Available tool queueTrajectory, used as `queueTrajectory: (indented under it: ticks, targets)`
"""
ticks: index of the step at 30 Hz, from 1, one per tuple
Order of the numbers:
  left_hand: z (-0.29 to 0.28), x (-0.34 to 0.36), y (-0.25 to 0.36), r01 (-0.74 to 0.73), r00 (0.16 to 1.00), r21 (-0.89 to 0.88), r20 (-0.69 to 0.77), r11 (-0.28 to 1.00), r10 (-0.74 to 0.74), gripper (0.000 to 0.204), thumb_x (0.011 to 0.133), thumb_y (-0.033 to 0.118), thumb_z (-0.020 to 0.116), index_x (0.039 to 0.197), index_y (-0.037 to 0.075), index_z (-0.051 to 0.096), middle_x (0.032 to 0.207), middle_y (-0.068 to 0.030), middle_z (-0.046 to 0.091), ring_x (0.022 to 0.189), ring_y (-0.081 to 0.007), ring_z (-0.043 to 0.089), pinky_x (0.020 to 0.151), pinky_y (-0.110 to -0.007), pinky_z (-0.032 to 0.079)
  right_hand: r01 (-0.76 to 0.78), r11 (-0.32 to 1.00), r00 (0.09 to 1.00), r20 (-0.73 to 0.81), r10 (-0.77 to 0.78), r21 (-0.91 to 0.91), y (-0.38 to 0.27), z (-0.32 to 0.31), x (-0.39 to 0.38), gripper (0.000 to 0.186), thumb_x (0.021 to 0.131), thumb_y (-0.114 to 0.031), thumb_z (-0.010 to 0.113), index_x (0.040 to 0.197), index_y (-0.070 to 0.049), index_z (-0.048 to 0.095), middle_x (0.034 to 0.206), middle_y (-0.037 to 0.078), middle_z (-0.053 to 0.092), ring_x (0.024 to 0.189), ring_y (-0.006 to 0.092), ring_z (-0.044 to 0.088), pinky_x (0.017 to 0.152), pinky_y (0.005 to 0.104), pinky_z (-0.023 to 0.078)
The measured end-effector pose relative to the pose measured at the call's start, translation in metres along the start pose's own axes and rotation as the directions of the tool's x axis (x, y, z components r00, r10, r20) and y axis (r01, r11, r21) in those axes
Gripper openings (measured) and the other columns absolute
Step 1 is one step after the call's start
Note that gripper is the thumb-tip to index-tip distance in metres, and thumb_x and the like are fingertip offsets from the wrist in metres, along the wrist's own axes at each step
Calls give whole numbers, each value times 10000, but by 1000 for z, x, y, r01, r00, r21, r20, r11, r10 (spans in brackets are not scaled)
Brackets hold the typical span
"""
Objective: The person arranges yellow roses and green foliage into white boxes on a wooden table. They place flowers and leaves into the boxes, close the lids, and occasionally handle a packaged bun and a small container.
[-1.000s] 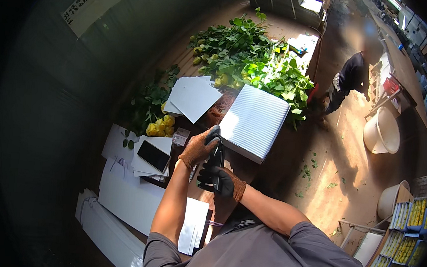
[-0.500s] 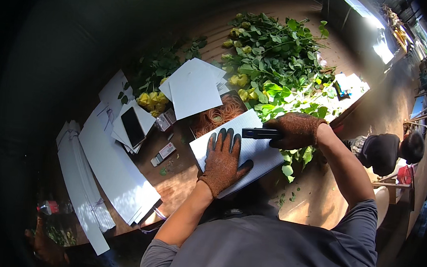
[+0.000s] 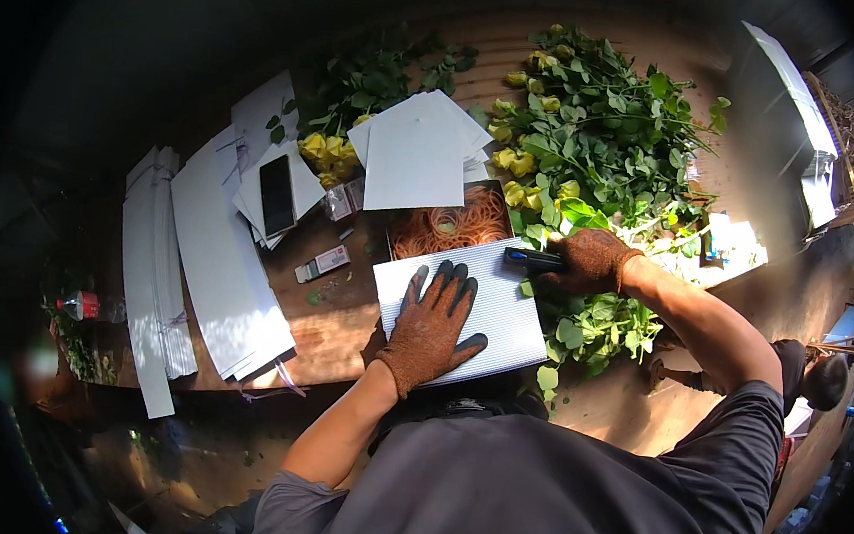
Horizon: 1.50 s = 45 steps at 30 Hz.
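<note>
My left hand (image 3: 430, 330), in a brown glove with dark fingertips, lies flat with fingers spread on a white corrugated cardboard sheet (image 3: 511, 326). The sheet rests at the table's near edge. At its upper right corner, my right hand (image 3: 593, 262), gloved alike, is closed around a black stapler (image 3: 532, 260). The stapler's front end overlaps the sheet's edge; whether its jaws are pressed together I cannot tell. Just beyond the sheet sits a box of tan rubber bands (image 3: 450, 227), partly covered by a pile of white cards (image 3: 417, 161).
Yellow roses with leafy stems (image 3: 609, 121) spread over the table's far right. More yellow roses (image 3: 327, 155) lie behind a phone (image 3: 277, 195) on white cards. Long white cardboard sheets (image 3: 223, 251) and a small box (image 3: 323, 264) are at left. Another person (image 3: 812, 376) is at the right.
The whole view has shifted and turned slightly. My right hand with the stapler is nearer the sheet's upper right corner. My left hand stays flat on the sheet.
</note>
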<state>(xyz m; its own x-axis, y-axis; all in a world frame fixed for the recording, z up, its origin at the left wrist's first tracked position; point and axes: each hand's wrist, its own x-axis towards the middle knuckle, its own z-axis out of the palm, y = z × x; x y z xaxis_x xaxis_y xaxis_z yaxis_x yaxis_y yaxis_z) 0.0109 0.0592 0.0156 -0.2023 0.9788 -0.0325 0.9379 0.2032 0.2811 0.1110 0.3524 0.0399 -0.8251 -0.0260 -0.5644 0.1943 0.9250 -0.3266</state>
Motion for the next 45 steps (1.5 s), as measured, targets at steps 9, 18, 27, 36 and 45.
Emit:
queueTrajectory:
  ticks: [9, 18, 27, 36, 45]
  targets:
    - [3, -1, -7, 55, 987, -328, -125, 943, -101, 876, 885, 568, 601, 1467, -36, 347, 1492, -234, 385, 1413, -384, 332, 1193, -516, 173, -105, 974, 994, 22, 103, 199, -20, -60, -38, 582, 941, -518, 558, 1283, -47, 566, 867, 190, 686, 765, 308, 673, 721, 417, 515]
    - [-29, -57, -51, -472, 733, -812, -145, -344, -664, 656, 900, 77, 647, 1455, -42, 320, 1071, -184, 634, 898, -238, 647, 825, -380, 548, 195, 956, 860, -430, -274, -219, -98, -69, 106, 482, 852, -350, 700, 1271, -142, 584, 1183, 153, 616, 1075, 326, 618, 919, 442, 492]
    - [77, -146, -124, 671, 552, -540, -95, 508, -829, 672, 738, 307, 803, 1275, 1, 538, 1057, -165, 627, 931, -303, 633, 812, -382, 537, 179, 975, 910, -353, -216, -134, -71, -49, 149, 388, 821, -295, 704, 1165, -128, 639, 1093, 113, 676, 967, 361, 648, 843, 470, 528]
    - [114, -100, -120, 785, 616, 0, 96, 619, -781, 738, 711, 102, 690, 1416, 157, 481, 1296, -150, 479, 1190, -333, 493, 955, -454, 452, -52, 986, 981, -192, 21, -161, -64, 8, 165, 360, 889, -325, 537, 1195, -199, 679, 1140, 157, 690, 988, 333, 682, 812, 441, 547]
    - [102, -99, -126, 707, 705, -49, 128, 705, -698, 744, 702, 126, 698, 1417, 150, 493, 1358, -180, 447, 1243, -367, 429, 1043, -482, 352, 117, 900, 936, -349, 41, 420, -56, -29, 81, 211, 839, -153, 661, 1006, -27, 686, 950, 131, 719, 883, 259, 696, 763, 364, 550]
